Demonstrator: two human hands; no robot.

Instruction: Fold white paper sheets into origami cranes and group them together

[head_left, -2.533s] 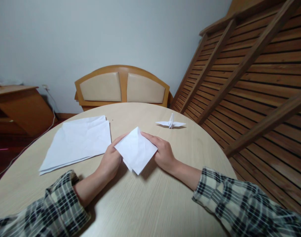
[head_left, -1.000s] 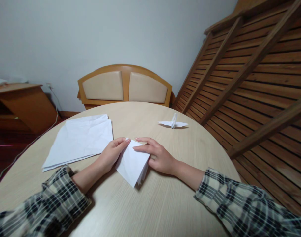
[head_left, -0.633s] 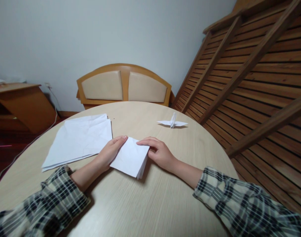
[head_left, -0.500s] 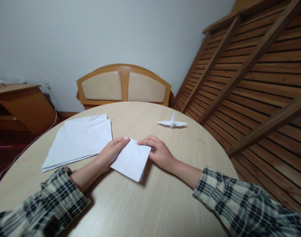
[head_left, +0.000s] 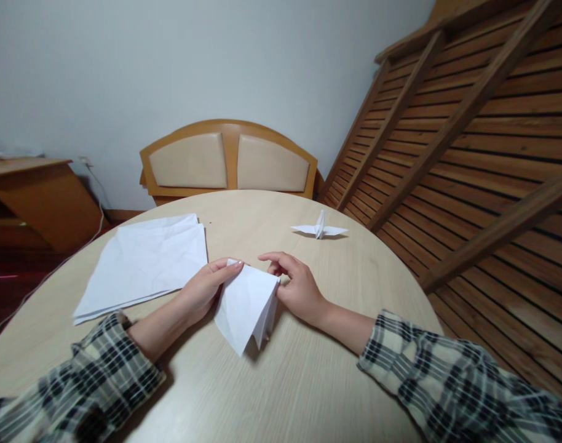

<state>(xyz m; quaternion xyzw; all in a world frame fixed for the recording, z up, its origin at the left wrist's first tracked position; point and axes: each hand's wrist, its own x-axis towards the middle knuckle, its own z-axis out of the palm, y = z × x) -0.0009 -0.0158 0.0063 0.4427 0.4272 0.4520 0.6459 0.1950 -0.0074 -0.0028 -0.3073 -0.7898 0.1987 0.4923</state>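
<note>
A folded sheet of white paper (head_left: pixel 245 303) is held between my hands over the table, its layers fanned apart at the lower right. My left hand (head_left: pixel 206 288) grips its upper left corner, thumb on top and fingers behind. At the right corner, my right hand (head_left: pixel 300 289) pinches the edge low down, with the index finger lifted off and stretched to the left. The fingers behind the paper are partly hidden. Beyond my right hand, a white paper crane (head_left: pixel 320 229) stands with its wings spread.
Several large white sheets (head_left: pixel 145 261) lie stacked on the left of the round wooden table (head_left: pixel 299 394). A padded headboard (head_left: pixel 230 157) is behind the table, and a slatted wooden frame (head_left: pixel 488 166) leans on the right. A wooden desk (head_left: pixel 41 197) stands at the far left.
The folded paper has tilted and its layers have opened out at the lower right. My right index finger has come up off the paper's top.
</note>
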